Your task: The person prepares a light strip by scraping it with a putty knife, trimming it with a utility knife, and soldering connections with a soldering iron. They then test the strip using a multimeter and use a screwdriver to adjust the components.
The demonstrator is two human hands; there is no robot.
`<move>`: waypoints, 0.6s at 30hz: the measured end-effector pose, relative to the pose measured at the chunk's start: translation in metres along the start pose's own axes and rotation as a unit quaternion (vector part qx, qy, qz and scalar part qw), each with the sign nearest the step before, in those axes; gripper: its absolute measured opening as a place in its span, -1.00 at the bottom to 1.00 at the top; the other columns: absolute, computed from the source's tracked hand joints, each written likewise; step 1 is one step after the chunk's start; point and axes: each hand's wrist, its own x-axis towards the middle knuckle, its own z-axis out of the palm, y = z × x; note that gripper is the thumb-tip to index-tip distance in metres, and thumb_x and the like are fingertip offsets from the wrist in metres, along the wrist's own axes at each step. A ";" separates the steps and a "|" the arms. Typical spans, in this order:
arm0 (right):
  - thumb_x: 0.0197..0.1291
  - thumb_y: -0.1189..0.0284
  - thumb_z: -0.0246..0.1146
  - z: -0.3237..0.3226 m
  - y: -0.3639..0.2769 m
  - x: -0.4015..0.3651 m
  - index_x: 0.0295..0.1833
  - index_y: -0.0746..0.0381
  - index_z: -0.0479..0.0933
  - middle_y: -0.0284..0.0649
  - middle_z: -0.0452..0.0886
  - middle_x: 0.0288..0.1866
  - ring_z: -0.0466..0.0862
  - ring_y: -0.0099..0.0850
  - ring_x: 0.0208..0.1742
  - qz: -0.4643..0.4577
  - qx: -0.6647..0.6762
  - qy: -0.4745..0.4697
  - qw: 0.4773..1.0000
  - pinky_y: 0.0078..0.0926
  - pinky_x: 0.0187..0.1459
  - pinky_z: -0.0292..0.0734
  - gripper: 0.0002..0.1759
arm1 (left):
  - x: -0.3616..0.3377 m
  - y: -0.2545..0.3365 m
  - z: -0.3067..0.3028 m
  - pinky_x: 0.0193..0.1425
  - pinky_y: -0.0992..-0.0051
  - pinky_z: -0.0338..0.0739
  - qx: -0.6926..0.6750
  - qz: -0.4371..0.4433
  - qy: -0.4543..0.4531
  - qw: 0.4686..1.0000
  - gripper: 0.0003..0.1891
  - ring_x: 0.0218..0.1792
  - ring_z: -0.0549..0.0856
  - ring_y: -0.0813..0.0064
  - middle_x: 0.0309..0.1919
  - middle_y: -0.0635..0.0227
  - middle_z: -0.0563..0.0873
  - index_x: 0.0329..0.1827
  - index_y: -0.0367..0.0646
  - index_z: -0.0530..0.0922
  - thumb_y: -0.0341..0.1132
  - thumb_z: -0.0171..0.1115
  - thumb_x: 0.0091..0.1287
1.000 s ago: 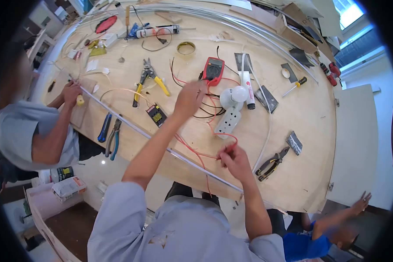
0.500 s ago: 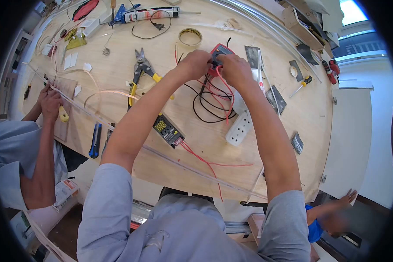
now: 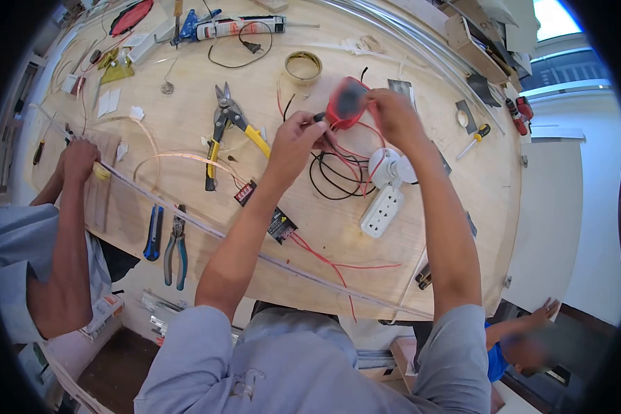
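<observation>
A red multimeter (image 3: 339,119) with a dark, blurred face is tilted above the table. My right hand (image 3: 395,119) is closed at its right edge, with the fingers partly smeared. Just left of the multimeter, my left hand (image 3: 298,143) pinches a small black test-lead end (image 3: 319,117). Red and black test leads (image 3: 328,181) hang below in loose loops on the table. Beneath my right hand stands a round white fixture (image 3: 385,168), beside a white power strip (image 3: 381,212). A black power supply (image 3: 281,226) with red wires lies partly under my left forearm.
Tin snips (image 3: 222,124), a tape roll (image 3: 303,67), a caulking gun (image 3: 238,27), pliers (image 3: 177,252) and a blue cutter (image 3: 153,234) lie about. A long clear strip (image 3: 283,263) crosses the front. Another person's hands (image 3: 81,159) work at left; a person (image 3: 510,348) is at lower right.
The multimeter has turned its dark face up. My left hand has drawn left and down from it with the black lead end. My right hand has shifted to its right edge.
</observation>
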 end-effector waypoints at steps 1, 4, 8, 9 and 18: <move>0.25 0.58 0.32 -0.014 -0.002 -0.010 -0.06 0.28 0.72 -0.03 0.77 -0.10 0.77 -0.11 -0.03 -0.011 0.024 0.067 0.997 -0.27 0.02 0.64 -0.83 | -0.011 0.013 0.002 -0.03 0.44 0.72 -0.005 0.016 0.009 1.000 -0.85 -0.24 0.76 0.46 -0.25 0.24 0.75 0.05 -0.26 0.51 -0.37 0.11 0.57; 0.43 0.46 0.28 -0.061 -0.009 -0.048 0.04 0.30 0.69 -0.05 0.74 -0.03 0.76 -0.19 -0.07 0.006 0.079 0.194 0.978 -0.39 0.03 0.63 -0.81 | -0.040 0.048 -0.005 -0.02 0.45 0.72 -0.037 0.077 0.056 0.995 -0.86 -0.22 0.75 0.48 -0.28 0.25 0.73 0.01 -0.26 0.52 -0.37 0.10 0.57; 0.37 0.59 0.31 -0.098 -0.027 -0.129 0.08 0.24 0.71 -0.05 0.69 0.13 0.72 -0.14 0.13 0.007 -0.109 0.308 0.945 -0.31 0.11 0.64 -0.78 | -0.056 0.086 -0.036 -0.04 0.44 0.68 -0.088 0.152 0.110 0.978 -0.86 -0.24 0.73 0.45 -0.27 0.24 0.72 -0.01 -0.24 0.55 -0.34 0.14 0.58; 0.37 0.60 0.30 -0.103 -0.033 -0.147 0.08 0.24 0.70 -0.05 0.69 0.12 0.73 -0.13 0.13 -0.007 -0.172 0.312 0.934 -0.28 0.13 0.64 -0.78 | -0.055 0.099 -0.045 -0.03 0.43 0.66 -0.089 0.174 0.125 0.973 -0.83 -0.22 0.72 0.41 -0.27 0.24 0.72 -0.03 -0.24 0.57 -0.30 0.16 0.57; 0.13 0.64 0.33 -0.034 -0.084 -0.297 -0.08 0.21 0.69 -0.13 0.77 -0.03 0.77 -0.13 -0.05 0.229 -0.039 -0.007 0.973 -0.27 -0.01 0.69 -0.77 | 0.015 0.314 0.005 0.07 0.34 0.63 -0.054 0.401 -0.014 0.914 -0.91 -0.16 0.67 0.38 -0.22 0.28 0.71 -0.12 -0.21 0.61 -0.37 0.27 0.49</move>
